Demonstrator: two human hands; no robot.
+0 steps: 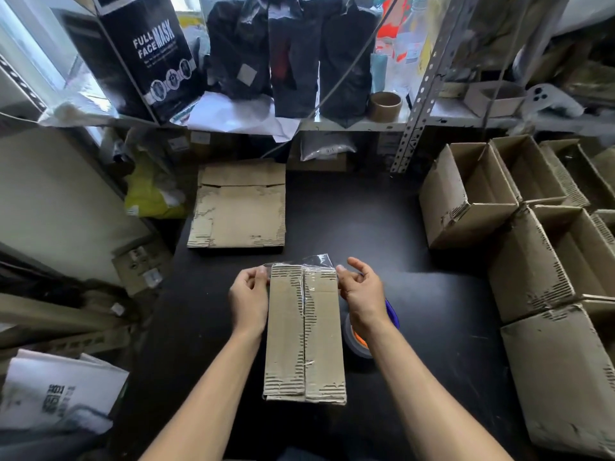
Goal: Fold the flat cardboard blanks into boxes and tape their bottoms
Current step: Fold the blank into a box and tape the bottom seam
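— Where now, the box (304,334)?

— Bottom-up on the black bench (416,294), right in the middle, two bottom flaps closed and meeting along a centre seam. Worn, with the corrugation showing through in patches.

— And the hands?

— Both at the far end of the box. Left hand (249,301) against the box's left edge, fingers curled, pinching one end of a clear tape strip (307,262). Right hand (362,292) at the box's right edge, thumb and fingertips pinching the other end. Strip stretched crosswise over the far edge of the box, part of it sticking up loose beyond the cardboard.

— Any tape along the seam?

— A glossy length running down the seam from the far end; cannot tell how far toward the near end.

— The roll?

— Tape roll (357,341) just right of the box, on the bench, half hidden under the right forearm; grey outside, orange at the core.

— The rest of the cardboard?

— Stack of flat blanks (239,207) beyond the box and slightly left, lying on the bench. Finished boxes (519,227) well to the right of the box, open tops up in a cluster. Shelf (332,124) past the blanks, with a black carton marked FULL FACE MASK (149,54), dark bags and an empty tape core (385,106).
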